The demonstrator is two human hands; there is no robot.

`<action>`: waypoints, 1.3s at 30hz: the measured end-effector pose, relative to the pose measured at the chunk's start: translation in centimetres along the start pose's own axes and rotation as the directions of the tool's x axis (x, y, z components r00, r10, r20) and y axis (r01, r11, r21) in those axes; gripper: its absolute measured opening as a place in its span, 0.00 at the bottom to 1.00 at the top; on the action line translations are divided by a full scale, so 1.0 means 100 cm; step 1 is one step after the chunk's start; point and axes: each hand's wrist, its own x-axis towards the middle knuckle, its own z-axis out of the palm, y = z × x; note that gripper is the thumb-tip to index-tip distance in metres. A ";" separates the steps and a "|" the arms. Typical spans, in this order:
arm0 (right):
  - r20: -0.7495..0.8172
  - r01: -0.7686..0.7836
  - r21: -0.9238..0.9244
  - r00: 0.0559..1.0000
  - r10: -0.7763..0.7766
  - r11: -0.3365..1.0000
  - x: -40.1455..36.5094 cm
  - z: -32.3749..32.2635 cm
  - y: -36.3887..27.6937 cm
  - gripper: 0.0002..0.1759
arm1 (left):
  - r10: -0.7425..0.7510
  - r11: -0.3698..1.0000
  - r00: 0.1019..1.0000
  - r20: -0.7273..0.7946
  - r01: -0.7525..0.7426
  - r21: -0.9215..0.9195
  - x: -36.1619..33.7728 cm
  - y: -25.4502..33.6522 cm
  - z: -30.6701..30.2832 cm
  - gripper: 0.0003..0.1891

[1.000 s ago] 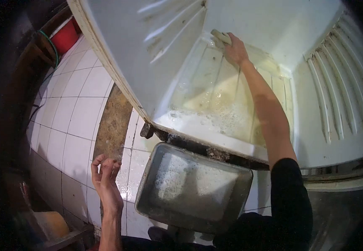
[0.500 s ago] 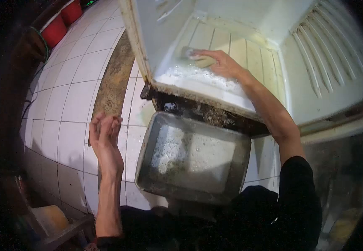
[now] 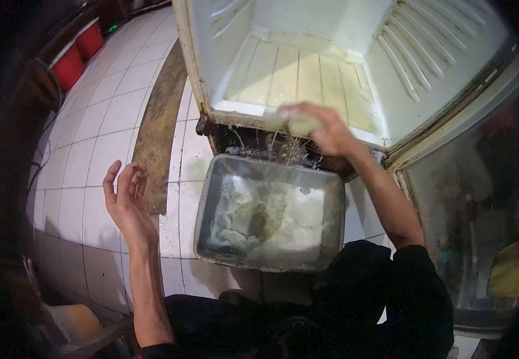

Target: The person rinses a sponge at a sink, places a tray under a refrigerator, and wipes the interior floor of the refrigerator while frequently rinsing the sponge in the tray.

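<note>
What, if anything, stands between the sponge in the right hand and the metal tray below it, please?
Nothing visible does. The right hand holds the sponge at the fridge's front edge, above the metal tray; only dripping water runs between them.

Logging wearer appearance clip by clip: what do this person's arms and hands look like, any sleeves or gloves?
Both hands are bare: no gloves or watch show on the left hand or right hand. The right arm wears a black sleeve ending near the elbow; the left forearm is uncovered.
</note>
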 end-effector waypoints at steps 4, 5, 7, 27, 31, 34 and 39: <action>-0.475 -0.291 -0.197 0.864 0.168 0.936 -0.003 -0.079 0.054 0.28 | 0.010 0.999 1.000 0.011 -0.010 0.034 0.003 -0.004 -0.003 0.22; -0.585 -0.400 -0.310 0.795 0.158 0.863 -0.012 -0.095 0.086 0.28 | 0.011 0.999 1.000 0.018 -0.012 0.036 0.004 -0.004 -0.002 0.22; -0.627 -0.561 -0.305 0.727 0.281 0.770 -0.031 -0.115 0.116 0.27 | -0.010 0.999 1.000 -0.021 0.011 0.042 0.005 -0.003 0.001 0.22; -0.293 -0.473 -0.527 0.881 0.372 0.706 -0.020 -0.095 0.179 0.36 | -0.189 0.982 0.980 0.059 0.190 -0.012 0.025 -0.053 0.027 0.18; -0.448 -0.671 -0.462 0.741 0.500 0.580 -0.007 -0.074 0.168 0.30 | -0.174 0.984 0.979 0.110 0.178 -0.029 0.024 -0.051 0.019 0.18; -0.245 -0.463 -0.462 0.886 0.393 0.756 -0.001 -0.057 0.150 0.28 | -0.146 0.987 0.985 0.095 0.152 -0.053 0.026 -0.052 0.016 0.19; 0.102 -0.423 -0.187 0.889 0.446 0.887 0.002 -0.031 0.077 0.27 | -0.184 0.980 0.982 0.053 0.187 -0.071 0.022 -0.043 0.019 0.19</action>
